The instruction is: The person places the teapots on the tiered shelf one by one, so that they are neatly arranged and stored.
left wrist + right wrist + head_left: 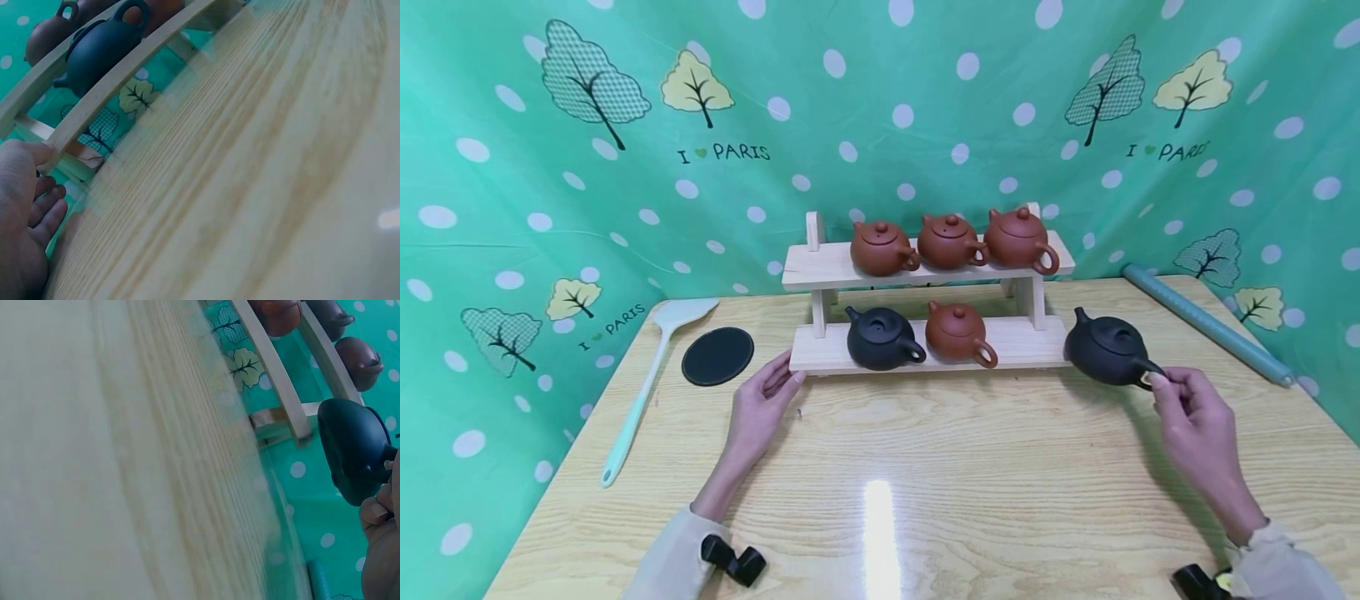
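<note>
A black teapot (1107, 348) hangs just off the right end of the two-tier wooden shelf (1015, 343), lifted above the table. My right hand (1201, 425) pinches its handle between thumb and fingers; the right wrist view shows the teapot (355, 450) in the air beside the shelf. My left hand (760, 410) grips the left end of the lower tier, with the thumb at its corner in the left wrist view. On that tier stand another black teapot (880, 338) and a brown teapot (957, 333). Three brown teapots (880, 250) line the upper tier.
On the table's left lie a round black mat (718, 357) and a spatula (647, 383) with a pale green handle. A teal roll (1210, 325) lies along the right edge. Green dotted cloth (880, 108) hangs behind the table (970, 467).
</note>
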Demonstrator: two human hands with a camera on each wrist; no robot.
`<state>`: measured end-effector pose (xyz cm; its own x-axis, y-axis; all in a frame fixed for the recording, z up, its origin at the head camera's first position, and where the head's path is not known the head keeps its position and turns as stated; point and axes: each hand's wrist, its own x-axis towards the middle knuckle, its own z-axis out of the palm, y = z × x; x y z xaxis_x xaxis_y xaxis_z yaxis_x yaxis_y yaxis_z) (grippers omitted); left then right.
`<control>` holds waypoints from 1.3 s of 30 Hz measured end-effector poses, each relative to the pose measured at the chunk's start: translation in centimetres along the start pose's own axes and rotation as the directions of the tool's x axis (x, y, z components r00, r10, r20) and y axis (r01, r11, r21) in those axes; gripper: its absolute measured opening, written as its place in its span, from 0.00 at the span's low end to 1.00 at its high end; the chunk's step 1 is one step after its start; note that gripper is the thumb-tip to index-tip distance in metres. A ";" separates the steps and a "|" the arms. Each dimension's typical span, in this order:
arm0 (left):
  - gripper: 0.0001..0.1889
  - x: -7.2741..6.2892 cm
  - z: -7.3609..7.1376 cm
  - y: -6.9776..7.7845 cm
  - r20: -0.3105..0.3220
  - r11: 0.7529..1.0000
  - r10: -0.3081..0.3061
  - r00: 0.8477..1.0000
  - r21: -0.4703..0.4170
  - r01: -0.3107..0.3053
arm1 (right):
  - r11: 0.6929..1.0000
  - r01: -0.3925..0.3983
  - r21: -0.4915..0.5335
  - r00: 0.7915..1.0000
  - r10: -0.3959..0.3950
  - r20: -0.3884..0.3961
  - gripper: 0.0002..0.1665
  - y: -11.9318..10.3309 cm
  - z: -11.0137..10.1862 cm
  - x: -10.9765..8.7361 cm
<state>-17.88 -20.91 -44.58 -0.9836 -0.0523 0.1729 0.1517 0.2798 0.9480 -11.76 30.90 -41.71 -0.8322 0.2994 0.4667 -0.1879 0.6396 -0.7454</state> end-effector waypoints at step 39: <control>0.28 0.1 0.0 -0.3 0.006 1.000 0.003 1.000 -0.024 -0.002 | 0.990 0.056 0.130 0.997 -0.062 0.047 0.04 -1.8 3.3 0.5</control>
<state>-18.07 -20.96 -44.83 -0.9837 -0.0457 0.1736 0.1564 0.2572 0.9536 -13.58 27.60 -41.68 -0.8425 0.2255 0.4893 -0.3001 0.5577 -0.7739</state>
